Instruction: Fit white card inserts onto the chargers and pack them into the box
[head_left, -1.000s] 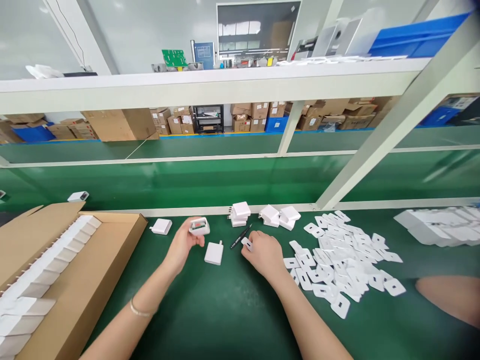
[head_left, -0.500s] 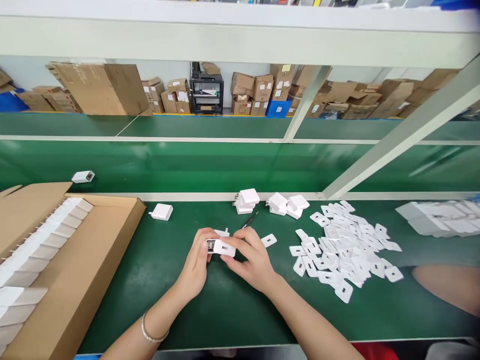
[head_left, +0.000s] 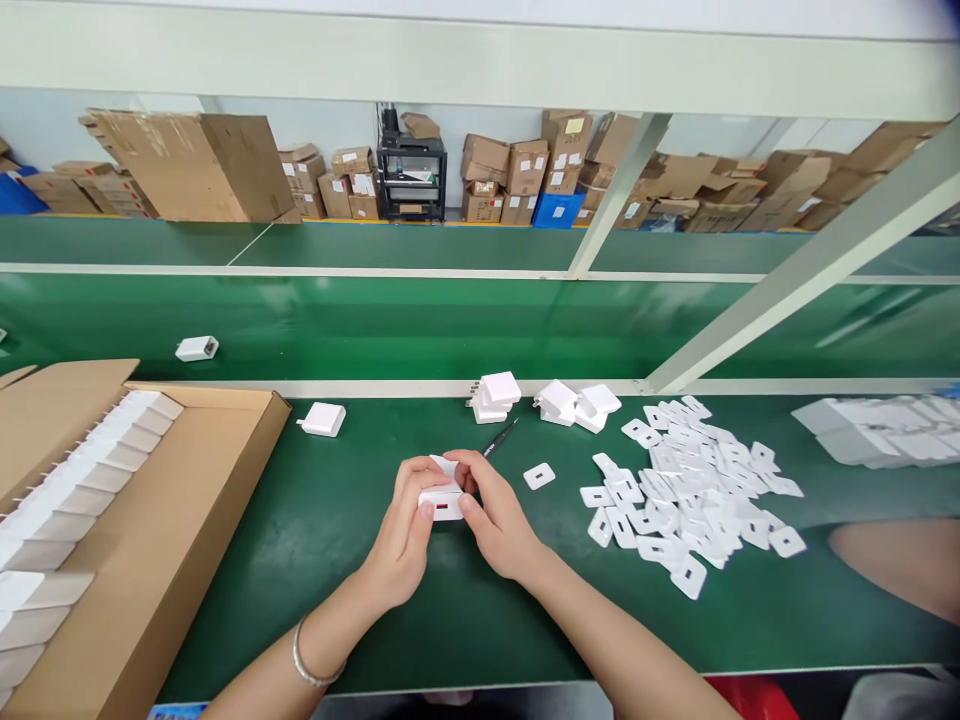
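Between my two hands is a white USB charger (head_left: 441,503), its end face with the port turned toward me. My left hand (head_left: 401,535) is closed round its left side, thumb at the front edge. My right hand (head_left: 499,525) grips the right side, thumb at the face's right corner. The cover plate now sits flush or nearly so over the end; I cannot tell if it is fully seated. A dark pen-like tool (head_left: 500,437) lies just behind my right hand. One loose cover plate (head_left: 539,476) rests to the right of it.
A pile of white cover plates (head_left: 690,490) spreads to the right. White chargers (head_left: 495,397) stand stacked at the back, with another charger (head_left: 322,420) at left. An open cardboard box (head_left: 202,530) holds rows of chargers. Green belt (head_left: 390,320) carries a charger (head_left: 197,348). Another person's arm (head_left: 896,565) shows at right.
The cover plate in my right fingers has gone from beside the charger's open end onto it. Both hands have closed round the charger. On the belt, a charger has shifted right.
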